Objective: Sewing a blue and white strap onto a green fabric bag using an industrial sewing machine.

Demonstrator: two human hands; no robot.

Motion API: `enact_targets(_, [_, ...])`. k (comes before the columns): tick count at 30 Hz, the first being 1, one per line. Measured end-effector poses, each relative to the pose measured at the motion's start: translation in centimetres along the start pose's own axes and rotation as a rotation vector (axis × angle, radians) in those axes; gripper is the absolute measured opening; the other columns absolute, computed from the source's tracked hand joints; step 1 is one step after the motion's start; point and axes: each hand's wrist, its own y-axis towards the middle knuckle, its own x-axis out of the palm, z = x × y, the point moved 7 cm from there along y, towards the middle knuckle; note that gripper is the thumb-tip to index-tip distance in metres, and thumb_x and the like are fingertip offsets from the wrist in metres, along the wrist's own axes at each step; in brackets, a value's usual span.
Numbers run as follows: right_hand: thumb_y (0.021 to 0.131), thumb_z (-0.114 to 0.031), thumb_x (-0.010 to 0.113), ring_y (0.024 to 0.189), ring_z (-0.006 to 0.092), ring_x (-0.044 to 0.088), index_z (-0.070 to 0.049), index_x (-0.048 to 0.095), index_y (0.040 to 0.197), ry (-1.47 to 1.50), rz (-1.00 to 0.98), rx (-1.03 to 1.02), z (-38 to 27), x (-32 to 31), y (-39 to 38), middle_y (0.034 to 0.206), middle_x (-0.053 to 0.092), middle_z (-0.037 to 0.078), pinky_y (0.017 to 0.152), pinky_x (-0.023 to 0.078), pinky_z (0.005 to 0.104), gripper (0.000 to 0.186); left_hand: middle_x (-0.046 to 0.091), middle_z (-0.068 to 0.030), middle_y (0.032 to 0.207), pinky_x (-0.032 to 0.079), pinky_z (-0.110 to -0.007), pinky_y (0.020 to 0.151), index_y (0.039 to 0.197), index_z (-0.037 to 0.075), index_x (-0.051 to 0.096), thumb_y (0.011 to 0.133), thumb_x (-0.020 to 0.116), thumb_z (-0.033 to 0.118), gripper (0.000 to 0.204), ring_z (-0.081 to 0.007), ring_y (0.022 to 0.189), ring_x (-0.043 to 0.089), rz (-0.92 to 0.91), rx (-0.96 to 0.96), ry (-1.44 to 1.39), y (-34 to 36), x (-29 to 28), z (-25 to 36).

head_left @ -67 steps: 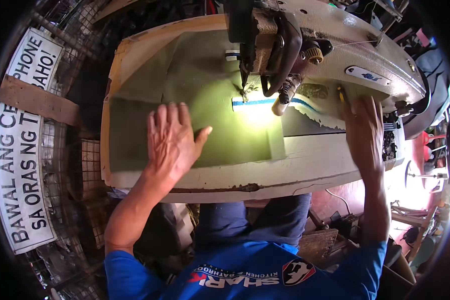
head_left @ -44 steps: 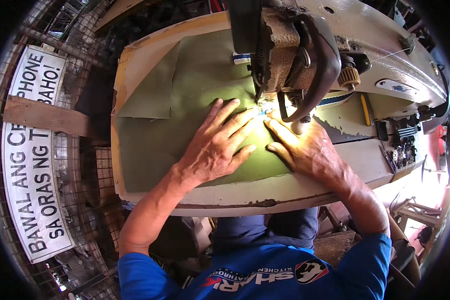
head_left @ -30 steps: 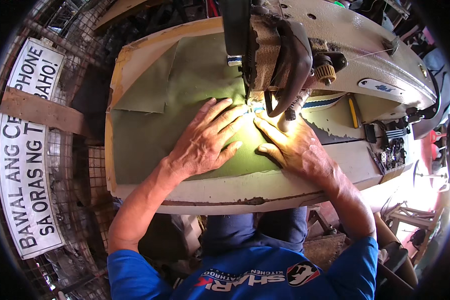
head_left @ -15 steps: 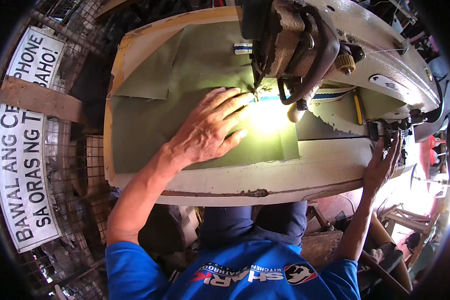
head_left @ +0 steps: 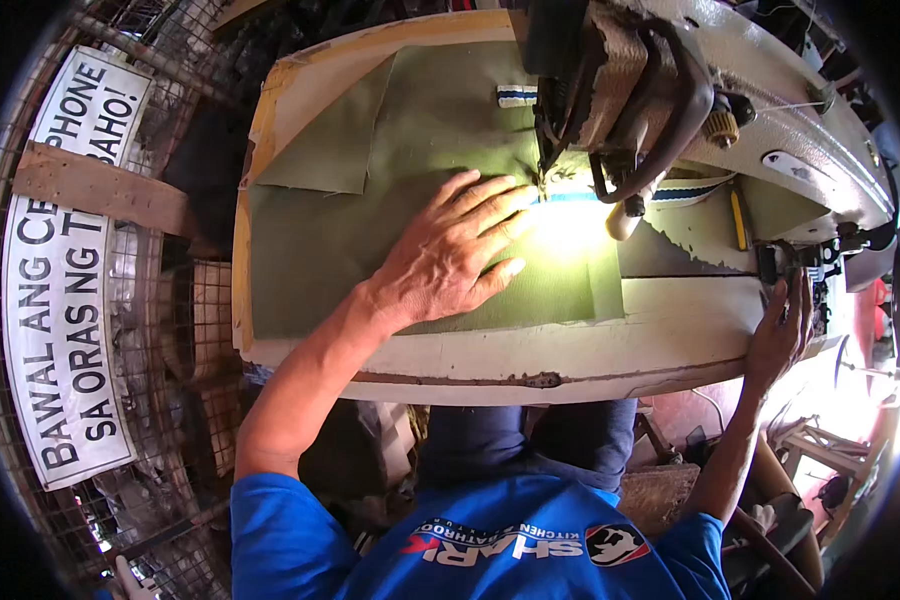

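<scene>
My left hand (head_left: 453, 250) lies open on an olive-green fabric sheet (head_left: 315, 270), its fingertips just left of the sewing machine's needle area (head_left: 542, 180). A blue-and-white strip (head_left: 685, 193) runs rightward from under the lit needle area. A short striped piece (head_left: 515, 96) sits farther back. My right hand (head_left: 780, 325) is at the right end of the table, fingers stretched up beside black fittings (head_left: 775, 263) below the machine's arm; whether they touch these is hard to tell. A yellow-handled tool (head_left: 739, 220) lies between the strip's end and the fittings.
The pale table's front edge (head_left: 450, 377) runs above my legs. Left stand wire mesh (head_left: 200, 320), a wooden board (head_left: 100, 190) and a white sign (head_left: 60, 350). The machine arm (head_left: 790, 130) spans the back right. Wooden frames (head_left: 825, 450) and clutter sit lower right.
My right hand has left the fabric beside the needle for the table's right end. My left hand stays spread on the fabric. The glowing patch by the needle is now uncovered.
</scene>
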Motion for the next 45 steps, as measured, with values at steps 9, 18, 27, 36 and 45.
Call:
enact_targets(9, [0.101, -0.027, 0.054, 0.126, 0.0304, 0.055, -0.006, 0.061, 0.132, -0.017, 0.011, -0.019, -0.2, -0.1, 0.4, 0.137, 0.058, 0.013, 0.105, 0.041, 0.0412, 0.038, 0.055, -0.0145, 0.136, 0.032, -0.048, 0.114, 0.129, 0.002, 0.057, 0.085, 0.067, 0.02, 0.048, -0.0308, 0.131, 0.048, -0.022, -0.038, -0.071, 0.1, -0.1, -0.1])
enact_targets(18, [0.1, -0.024, 0.055, 0.128, 0.031, 0.053, -0.005, 0.058, 0.134, 0.03, 0.015, -0.024, -0.5, -0.2, 0.5, 0.138, 0.056, 0.015, 0.106, 0.04, 0.0429, 0.039, 0.055, -0.0156, 0.135, 0.032, -0.049, 0.114, 0.13, 0.001, 0.056, 0.085, 0.067, 0.021, 0.05, -0.0312, 0.131, 0.048, -0.037, -0.035, -0.073, 0.1, 0.1, -0.1])
enact_targets(27, [0.079, -0.013, 0.077, 0.117, 0.0373, 0.058, -0.001, 0.062, 0.121, 0.569, -0.324, -0.77, -18.4, -2.1, -0.3, 0.128, 0.058, 0.018, 0.097, 0.049, 0.0454, 0.046, 0.056, -0.0171, 0.13, 0.03, -0.051, 0.116, 0.128, 0.001, 0.056, 0.086, 0.065, 0.023, 0.049, -0.0336, 0.128, 0.049, -0.032, -0.023, -0.059, 0.2, 0.2, -0.2])
enact_targets(36, [0.088, -0.027, 0.065, 0.085, 0.0329, 0.06, -0.005, 0.064, 0.102, 0.718, -0.472, -0.984, -25.0, 2.7, -0.3, 0.086, 0.06, 0.014, 0.077, 0.05, 0.0451, 0.026, 0.052, -0.013, 0.14, 0.029, -0.051, 0.116, 0.132, 0.001, 0.054, 0.085, 0.066, 0.027, 0.054, -0.0306, 0.132, 0.045, -0.11, -0.045, -0.012, 0.2, 0.3, -0.4])
enact_targets(45, [0.075, -0.026, 0.074, 0.099, 0.0324, 0.059, -0.009, 0.066, 0.095, 0.516, -0.504, -0.999, -23.3, 2.9, -0.2, 0.097, 0.062, 0.012, 0.096, 0.044, 0.0515, 0.027, 0.052, -0.0128, 0.14, 0.029, -0.052, 0.116, 0.132, 0.005, 0.055, 0.085, 0.066, 0.029, 0.054, -0.0305, 0.132, 0.047, -0.092, -0.052, -0.075, 1.4, 0.2, -2.5])
